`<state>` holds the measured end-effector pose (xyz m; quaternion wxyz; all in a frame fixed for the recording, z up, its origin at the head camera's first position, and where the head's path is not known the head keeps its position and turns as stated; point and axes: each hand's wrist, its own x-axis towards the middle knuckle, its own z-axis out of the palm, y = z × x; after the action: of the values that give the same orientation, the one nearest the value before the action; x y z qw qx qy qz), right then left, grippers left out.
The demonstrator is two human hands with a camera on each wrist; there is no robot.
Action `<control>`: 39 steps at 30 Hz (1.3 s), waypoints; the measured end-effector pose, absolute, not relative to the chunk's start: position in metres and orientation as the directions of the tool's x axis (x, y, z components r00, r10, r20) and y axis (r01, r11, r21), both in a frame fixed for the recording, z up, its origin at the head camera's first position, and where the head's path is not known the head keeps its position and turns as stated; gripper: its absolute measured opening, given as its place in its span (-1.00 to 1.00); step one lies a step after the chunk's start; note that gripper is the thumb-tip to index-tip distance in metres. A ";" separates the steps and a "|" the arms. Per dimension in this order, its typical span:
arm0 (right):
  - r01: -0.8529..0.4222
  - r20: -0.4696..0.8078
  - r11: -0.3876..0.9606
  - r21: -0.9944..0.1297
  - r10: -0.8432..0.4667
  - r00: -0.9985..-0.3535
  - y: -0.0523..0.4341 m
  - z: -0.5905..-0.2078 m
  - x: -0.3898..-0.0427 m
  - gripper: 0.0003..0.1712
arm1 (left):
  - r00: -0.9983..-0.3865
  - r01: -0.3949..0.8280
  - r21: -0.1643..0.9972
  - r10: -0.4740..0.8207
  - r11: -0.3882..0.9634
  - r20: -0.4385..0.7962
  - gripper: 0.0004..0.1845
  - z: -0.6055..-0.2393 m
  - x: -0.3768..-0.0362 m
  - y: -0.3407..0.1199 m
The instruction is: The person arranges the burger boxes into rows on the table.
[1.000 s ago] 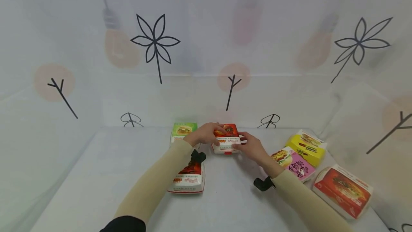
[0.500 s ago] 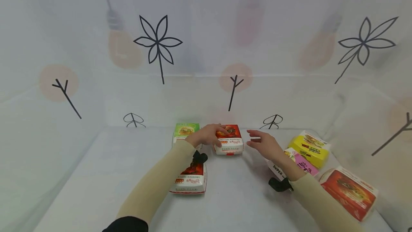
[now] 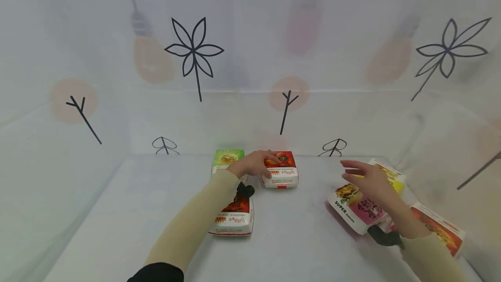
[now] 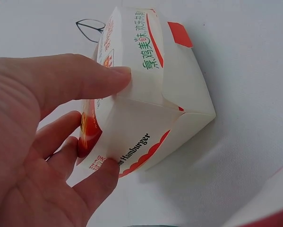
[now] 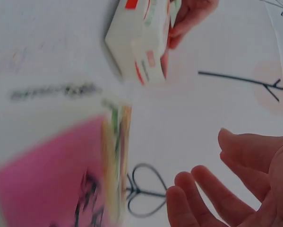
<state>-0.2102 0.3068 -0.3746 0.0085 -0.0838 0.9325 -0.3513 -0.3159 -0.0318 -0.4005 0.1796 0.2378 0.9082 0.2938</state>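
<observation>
— Fingers of the left hand (image 3: pixel 253 165) curl around the red burger box (image 3: pixel 281 169) at the far middle of the worktop (image 3: pixel 297 238); in the left wrist view the thumb (image 4: pixel 84 78) presses 1 white side and the fingertips hook the other, so this grip pinches the box. The box sits flat on the worktop, just right of the green burger box (image 3: pixel 227 159).

— And the right hand (image 3: pixel 365 177)?

— It holds nothing. The fingers are spread and relaxed, and it hovers over the pink burger box (image 3: pixel 358 210) and the yellow burger box (image 3: pixel 391 176) at the right side. I cannot tell if it touches either one.

— Which step do you judge this to be?

— I think the left hand is settling the red box into a row at the back, while the right hand reaches for the next box. The next move would call for the right fingers to close on the sides of 1 box, probably the pink one, with a light grip, because these cartons are thin and can crush.

— Any writing you can read?

— On the held box, "Hamburger" in small black letters on the white side, and green Chinese characters on the flap. On the pink box, "SUPER" on its white edge. A second red box (image 3: pixel 234 216) lies under the left forearm, and another red box (image 3: pixel 438 229) is at the far right; their print is too small to read.
</observation>
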 end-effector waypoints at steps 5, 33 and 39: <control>-0.108 0.037 0.813 -0.572 -0.106 -0.994 0.335 -0.379 -0.201 -0.35 | -0.822 0.330 0.610 0.537 0.720 -0.190 -0.44 -0.401 -0.317 -0.030; 0.150 -0.281 0.810 -0.567 -0.019 -0.959 0.376 -0.404 -0.193 0.01 | -0.821 0.312 0.647 0.541 0.695 -0.185 -0.43 -0.405 -0.321 -0.030; 0.132 -0.286 0.798 -0.588 -0.053 -0.957 0.368 -0.406 -0.193 0.01 | -0.811 0.322 0.647 0.554 0.692 -0.188 -0.42 -0.406 -0.322 -0.033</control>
<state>-0.1928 0.3680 -0.4065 0.1452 0.0211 0.9371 -0.3168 -0.3217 -0.0329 -0.4063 0.1877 0.2432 0.9003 0.3084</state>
